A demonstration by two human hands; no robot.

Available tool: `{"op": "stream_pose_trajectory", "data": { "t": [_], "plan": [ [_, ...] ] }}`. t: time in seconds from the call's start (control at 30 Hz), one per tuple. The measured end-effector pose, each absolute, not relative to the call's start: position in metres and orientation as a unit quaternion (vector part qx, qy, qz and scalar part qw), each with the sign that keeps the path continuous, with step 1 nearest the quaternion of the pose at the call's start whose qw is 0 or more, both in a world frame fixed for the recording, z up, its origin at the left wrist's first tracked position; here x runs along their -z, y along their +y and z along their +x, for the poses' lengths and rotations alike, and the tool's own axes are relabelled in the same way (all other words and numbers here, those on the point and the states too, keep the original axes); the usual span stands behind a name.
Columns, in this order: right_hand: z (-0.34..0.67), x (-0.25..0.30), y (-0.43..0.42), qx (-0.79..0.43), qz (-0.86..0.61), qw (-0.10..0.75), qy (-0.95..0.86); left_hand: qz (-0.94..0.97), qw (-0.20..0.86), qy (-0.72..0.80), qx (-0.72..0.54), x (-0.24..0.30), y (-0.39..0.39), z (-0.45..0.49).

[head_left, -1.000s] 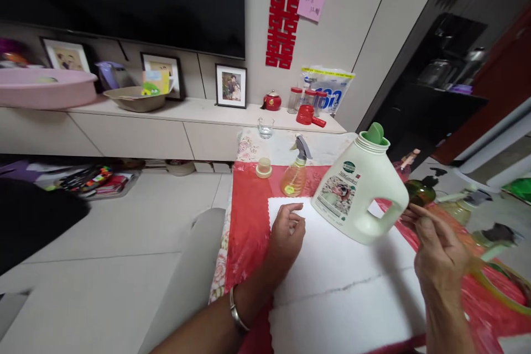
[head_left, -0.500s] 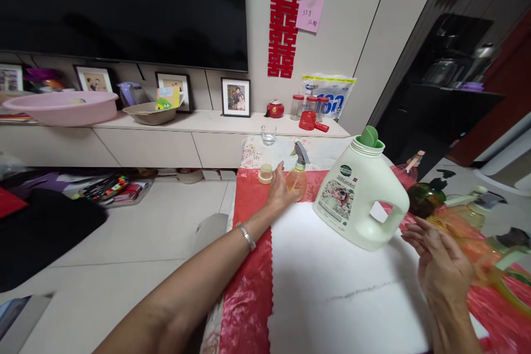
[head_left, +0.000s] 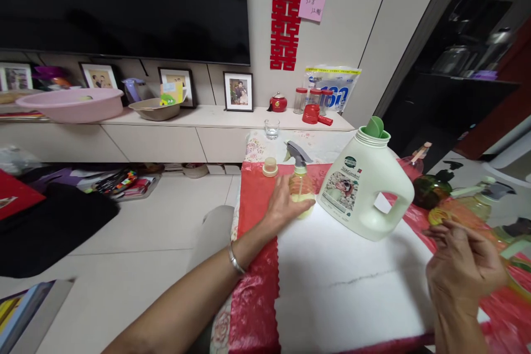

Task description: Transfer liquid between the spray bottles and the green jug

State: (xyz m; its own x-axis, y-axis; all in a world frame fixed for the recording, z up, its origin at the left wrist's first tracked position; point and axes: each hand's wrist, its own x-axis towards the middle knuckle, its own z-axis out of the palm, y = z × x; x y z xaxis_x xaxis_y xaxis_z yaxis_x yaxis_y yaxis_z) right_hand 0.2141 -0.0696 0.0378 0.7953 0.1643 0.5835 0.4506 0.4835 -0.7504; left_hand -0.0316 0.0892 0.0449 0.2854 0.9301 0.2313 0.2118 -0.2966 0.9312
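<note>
My left hand (head_left: 284, 202) is closed round a small clear spray bottle (head_left: 302, 185) with a grey trigger head and yellowish liquid at the bottom. Behind the hand lies a pale cap (head_left: 269, 167). To the right of the spray bottle stands a large pale green detergent jug (head_left: 365, 188), its mouth uncovered and a green spout showing. My right hand (head_left: 464, 265) is at the right, fingers curled together beside a yellow round piece (head_left: 440, 215) among blurred bottles; what it holds, if anything, I cannot make out.
White paper (head_left: 352, 298) covers part of the red tablecloth (head_left: 253, 287). Several bottles crowd the table's right side, including a dark green pump bottle (head_left: 431, 191). A glass cup (head_left: 271, 129) stands at the back, before a low cabinet (head_left: 166, 138) with red-lidded jars (head_left: 300, 100).
My left hand has drawn the spray bottle slightly nearer, and its trigger head has turned. My right hand has moved right, away from the jug, and its fingers have curled. The view shifted a little.
</note>
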Motion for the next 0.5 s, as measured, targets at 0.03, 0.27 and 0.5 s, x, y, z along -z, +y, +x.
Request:
{"op": "stream_pose_trajectory", "data": {
  "t": [0.03, 0.27, 0.5],
  "plan": [
    [0.206, -0.040, -0.071, 0.117, -0.502, 0.789, -0.333, 0.692, 0.408, 0.433, -0.407, -0.046, 0.079, -0.035],
    [0.141, -0.025, -0.064, -0.021, -0.541, 0.476, -0.693, 0.687, 0.424, 0.462, -0.367, -0.056, 0.029, -0.039],
    [0.102, -0.008, -0.052, -0.168, -0.545, 0.497, -0.654, 0.660, 0.493, 0.427, -0.373, -0.060, 0.002, -0.035]
  ]
}}
